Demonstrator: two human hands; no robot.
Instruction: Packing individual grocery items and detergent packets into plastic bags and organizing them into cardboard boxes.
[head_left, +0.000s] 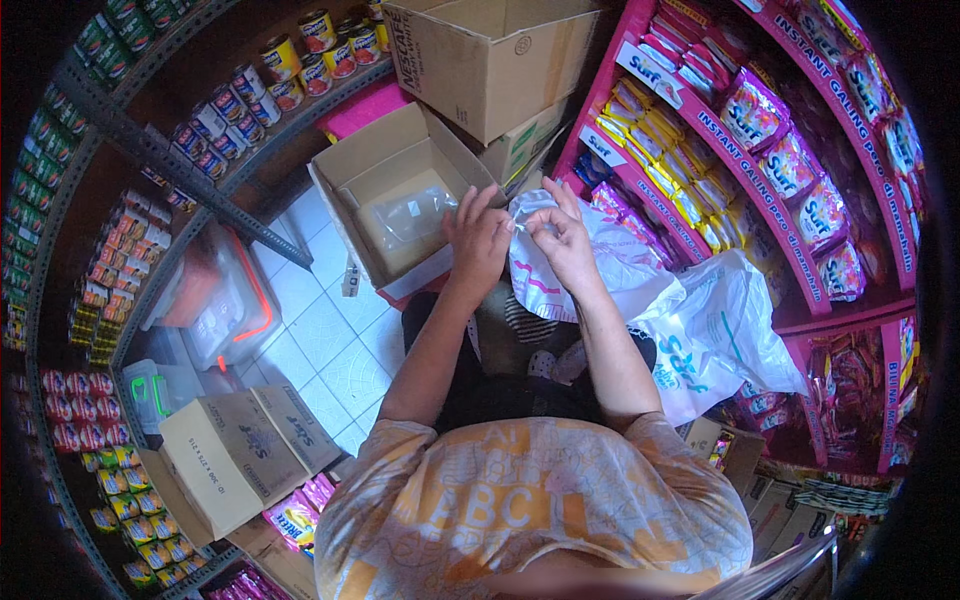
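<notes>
My left hand (480, 236) pinches a twisted bit of a white printed plastic bag (622, 262) between thumb and fingers. Close beside it, my right hand (561, 244) grips the same part of the plastic. The bag hangs crumpled to the right of my right forearm. A second Surf plastic bag (705, 345), pale with green print, lies against it by my right elbow. Left of my hands is an open cardboard box (352, 187) with a clear plastic bag (412, 214) lying inside. My left fingers overlap that box's right edge.
A pink display shelf (757, 157) of Surf packets curves along the right. Metal shelving (202, 172) with canned goods stands on the left. An open Nescafé carton (487, 82) is beyond my hands. Plastic bins (225, 307) and a Surf carton (247, 457) sit at left by the tiled floor (330, 337).
</notes>
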